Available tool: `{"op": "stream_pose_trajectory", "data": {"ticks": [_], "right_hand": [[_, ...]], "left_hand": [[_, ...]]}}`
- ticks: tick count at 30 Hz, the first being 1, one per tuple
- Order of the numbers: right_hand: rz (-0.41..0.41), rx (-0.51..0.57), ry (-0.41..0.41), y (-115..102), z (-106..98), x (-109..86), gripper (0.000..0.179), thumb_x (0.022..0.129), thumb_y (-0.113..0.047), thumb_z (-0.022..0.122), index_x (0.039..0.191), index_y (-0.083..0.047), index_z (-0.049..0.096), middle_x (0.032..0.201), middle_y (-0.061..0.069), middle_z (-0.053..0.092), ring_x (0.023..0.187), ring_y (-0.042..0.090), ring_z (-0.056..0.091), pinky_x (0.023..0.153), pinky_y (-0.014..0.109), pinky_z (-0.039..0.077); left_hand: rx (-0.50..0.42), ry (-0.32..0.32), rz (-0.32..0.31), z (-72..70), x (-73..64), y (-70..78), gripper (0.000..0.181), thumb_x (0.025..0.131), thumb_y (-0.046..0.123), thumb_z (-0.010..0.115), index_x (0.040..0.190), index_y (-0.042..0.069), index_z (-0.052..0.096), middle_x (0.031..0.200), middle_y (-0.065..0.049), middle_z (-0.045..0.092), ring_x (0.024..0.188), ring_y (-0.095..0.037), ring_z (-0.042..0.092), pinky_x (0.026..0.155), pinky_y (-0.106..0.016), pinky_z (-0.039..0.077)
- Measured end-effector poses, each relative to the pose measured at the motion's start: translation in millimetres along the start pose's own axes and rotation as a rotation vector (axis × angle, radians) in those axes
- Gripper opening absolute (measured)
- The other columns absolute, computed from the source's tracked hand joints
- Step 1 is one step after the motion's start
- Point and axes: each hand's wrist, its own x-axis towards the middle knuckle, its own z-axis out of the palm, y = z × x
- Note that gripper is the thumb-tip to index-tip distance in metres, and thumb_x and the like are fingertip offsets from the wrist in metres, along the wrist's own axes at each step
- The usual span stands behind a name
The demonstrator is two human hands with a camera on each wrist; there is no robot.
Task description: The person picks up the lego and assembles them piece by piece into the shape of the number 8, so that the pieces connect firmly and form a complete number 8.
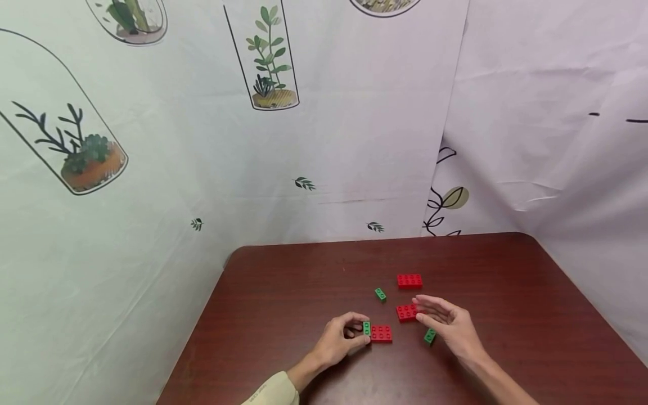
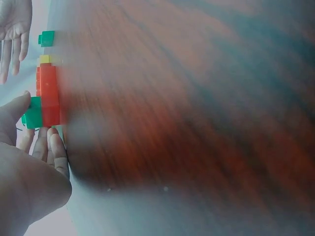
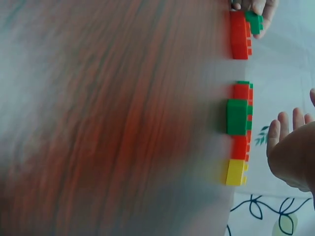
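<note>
On the bench (image 1: 304,281), the left grip (image 1: 336,342) pinches a small, two-studded green brick (image 1: 367,328) atop a wider red brick (image 1: 382,334); the right grip (image 1: 459,333) hovers spread.

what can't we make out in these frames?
- Head view: yellow brick doesn't show, probably behind the right hand.
- Head view: middle red brick's right end, partly covered by that hand.
- Head view: sleeve lettering, too small to read.
- Right wrist view: left hand, cut off by top edge.
</note>
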Motion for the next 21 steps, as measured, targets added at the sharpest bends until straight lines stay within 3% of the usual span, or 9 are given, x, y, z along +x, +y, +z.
{"op": "stream_pose_trajectory", "data": {"ticks": [14,21], "right_hand": [[0.135,0.002,0.030,9,-18,-14.9,0.054,0.094,-0.001,0.079,0.141,0.015,0.057,0.129,0.016,0.073,0.111,0.012,0.073,0.089,0.020,0.056],[0.259,0.012,0.061,13,-20,-18.0,0.057,0.095,-0.004,0.080,0.145,0.009,0.057,0.134,0.015,0.071,0.111,0.008,0.071,0.089,0.022,0.057]], "left_hand": [[-0.026,-0.021,-0.028,-2.7,1.6,-0.3,0.029,0.095,0.014,0.083,0.123,0.013,0.074,0.112,0.003,0.075,0.101,-0.013,0.070,0.086,-0.026,0.054],[-0.038,-0.013,-0.007,-2.4,-0.6,0.4,0.029,0.094,0.011,0.083,0.122,0.011,0.074,0.113,-0.002,0.076,0.102,-0.022,0.072,0.086,-0.030,0.055]]}}
